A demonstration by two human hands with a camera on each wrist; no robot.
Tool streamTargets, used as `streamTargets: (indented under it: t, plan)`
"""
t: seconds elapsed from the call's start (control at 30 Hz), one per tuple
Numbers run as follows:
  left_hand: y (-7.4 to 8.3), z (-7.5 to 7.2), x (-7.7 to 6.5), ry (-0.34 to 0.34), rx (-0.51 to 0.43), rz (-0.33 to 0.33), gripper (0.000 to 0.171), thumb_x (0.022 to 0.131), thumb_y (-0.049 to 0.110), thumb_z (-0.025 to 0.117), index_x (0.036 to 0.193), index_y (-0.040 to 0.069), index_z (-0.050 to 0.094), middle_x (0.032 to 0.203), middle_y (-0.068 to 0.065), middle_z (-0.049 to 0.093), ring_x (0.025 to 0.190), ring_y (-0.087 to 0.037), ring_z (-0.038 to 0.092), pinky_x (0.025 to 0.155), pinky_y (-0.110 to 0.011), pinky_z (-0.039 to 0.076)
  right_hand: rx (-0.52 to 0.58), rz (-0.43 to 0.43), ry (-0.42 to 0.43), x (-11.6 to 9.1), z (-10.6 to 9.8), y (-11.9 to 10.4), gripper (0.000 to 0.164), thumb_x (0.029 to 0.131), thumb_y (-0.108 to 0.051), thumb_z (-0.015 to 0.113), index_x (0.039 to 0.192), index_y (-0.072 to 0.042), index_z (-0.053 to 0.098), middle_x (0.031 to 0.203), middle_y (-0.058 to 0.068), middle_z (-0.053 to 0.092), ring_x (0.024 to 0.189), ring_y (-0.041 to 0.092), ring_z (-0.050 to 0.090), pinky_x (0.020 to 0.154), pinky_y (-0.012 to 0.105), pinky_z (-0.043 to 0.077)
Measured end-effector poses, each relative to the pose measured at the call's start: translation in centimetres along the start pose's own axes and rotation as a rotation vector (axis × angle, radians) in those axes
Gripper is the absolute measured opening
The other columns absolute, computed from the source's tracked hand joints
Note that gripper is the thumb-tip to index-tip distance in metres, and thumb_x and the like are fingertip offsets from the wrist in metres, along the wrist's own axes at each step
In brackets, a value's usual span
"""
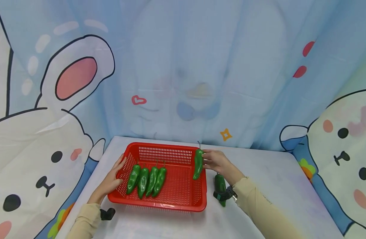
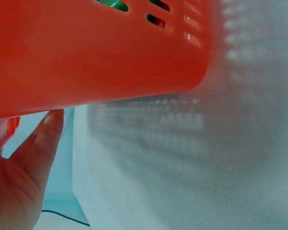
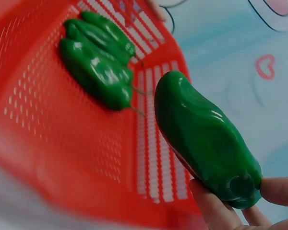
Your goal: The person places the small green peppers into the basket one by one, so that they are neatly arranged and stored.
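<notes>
A long green pepper [image 1: 198, 163] with a thin curved stem is pinched near its stem end between the thumb and fingers of my right hand [image 1: 216, 161]. It hangs tip down over the right end of a red plastic basket [image 1: 159, 206], inside the rim. My left hand [image 1: 112, 179] holds the basket's left side, thumb over the rim and fingers along the outside. Several green peppers [image 1: 143, 182] lie side by side in the left half of the basket, stems toward the back. In the right wrist view the held pepper [image 3: 206, 139] appears large above the slatted wall.
Another dark green pepper [image 1: 220, 183] lies on the white table [image 1: 260, 186] right of the basket, partly covered by the right wrist's black strap. Behind the table hangs a blue cartoon-print curtain [image 1: 177, 66].
</notes>
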State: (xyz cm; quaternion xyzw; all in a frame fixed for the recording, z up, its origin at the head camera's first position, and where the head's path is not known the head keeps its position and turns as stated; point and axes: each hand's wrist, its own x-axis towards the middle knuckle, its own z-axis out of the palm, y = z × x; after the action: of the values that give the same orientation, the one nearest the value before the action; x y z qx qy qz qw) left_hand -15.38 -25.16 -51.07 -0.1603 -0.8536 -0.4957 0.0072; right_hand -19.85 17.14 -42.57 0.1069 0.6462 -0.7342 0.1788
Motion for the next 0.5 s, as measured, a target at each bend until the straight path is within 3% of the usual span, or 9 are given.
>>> streamTargets:
  t: [0.13, 0.23, 0.37, 0.5]
  plan:
    - [0.6, 0.0, -0.2, 0.003, 0.0, 0.006, 0.089, 0.069, -0.019, 0.052, 0.152, -0.007, 0.024, 0.163, -0.023, 0.007, 0.146, -0.048, 0.006, 0.099, -0.063, 0.036, 0.011, -0.003, -0.004, 0.8, 2.9, 1.6, 0.045, 0.098, -0.001, 0.049, 0.141, 0.009, 0.045, 0.119, 0.021, 0.06, 0.096, 0.024, 0.065, 0.091, 0.047, 0.051]
    - [0.6, 0.1, -0.2, 0.001, 0.0, 0.009, 0.09, 0.068, -0.019, 0.053, 0.152, -0.007, 0.024, 0.162, -0.023, 0.007, 0.146, -0.049, 0.007, 0.098, -0.062, 0.036, 0.02, 0.007, -0.004, 1.2, 4.8, 2.7, 0.042, 0.097, 0.0, 0.05, 0.138, 0.008, 0.049, 0.118, 0.021, 0.061, 0.1, 0.028, 0.065, 0.092, 0.051, 0.049]
    - [-0.1, 0.3, -0.2, 0.002, 0.011, 0.013, 0.091, 0.068, -0.016, 0.053, 0.154, -0.004, 0.024, 0.164, -0.019, 0.007, 0.146, -0.047, 0.007, 0.098, -0.061, 0.036, 0.009, 0.03, 0.012, 1.7, 6.5, 4.1, 0.041, 0.095, 0.0, 0.052, 0.135, 0.008, 0.053, 0.115, 0.022, 0.062, 0.106, 0.035, 0.064, 0.091, 0.055, 0.049]
    - [-0.1, 0.1, -0.1, 0.01, 0.014, 0.013, 0.09, 0.069, -0.015, 0.052, 0.154, -0.003, 0.024, 0.164, -0.018, 0.007, 0.146, -0.046, 0.007, 0.098, -0.062, 0.036, -0.027, 0.049, 0.039, 2.1, 7.6, 5.4, 0.038, 0.093, 0.0, 0.054, 0.13, 0.01, 0.056, 0.108, 0.02, 0.063, 0.101, 0.035, 0.066, 0.088, 0.056, 0.05]
